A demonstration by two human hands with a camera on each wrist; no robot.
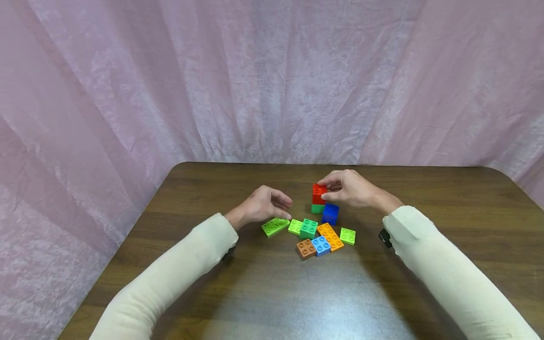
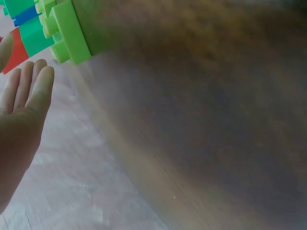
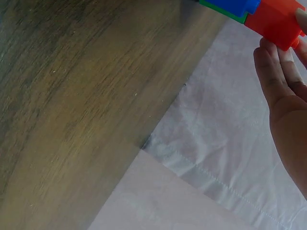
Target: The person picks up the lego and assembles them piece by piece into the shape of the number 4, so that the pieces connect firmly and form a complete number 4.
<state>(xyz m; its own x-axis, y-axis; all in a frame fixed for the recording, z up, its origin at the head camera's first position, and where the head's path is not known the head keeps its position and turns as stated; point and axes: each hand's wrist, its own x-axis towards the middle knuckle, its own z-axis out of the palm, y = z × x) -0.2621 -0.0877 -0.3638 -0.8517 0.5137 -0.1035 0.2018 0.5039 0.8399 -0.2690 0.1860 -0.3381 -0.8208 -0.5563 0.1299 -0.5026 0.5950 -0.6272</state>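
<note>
My right hand (image 1: 354, 189) pinches a red brick (image 1: 319, 194) that stands on a green brick (image 1: 317, 208). In the right wrist view, fingers and thumb of the hand (image 3: 288, 96) touch the red brick (image 3: 274, 23). A dark blue brick (image 1: 330, 214) stands just in front of this stack. My left hand (image 1: 262, 205) is held above a long lime brick (image 1: 275, 226), its fingers relaxed and holding nothing. In the left wrist view the hand (image 2: 24, 115) is beside the lime brick (image 2: 72, 33), with a gap between them.
Nearer me on the wooden table (image 1: 255, 302) lie a small lime brick (image 1: 295, 226), a green brick (image 1: 309, 228), an orange brick (image 1: 330, 237), a light blue brick (image 1: 321, 246), a brown brick (image 1: 306, 249) and another lime brick (image 1: 347, 236). A pink curtain (image 1: 272, 80) hangs behind.
</note>
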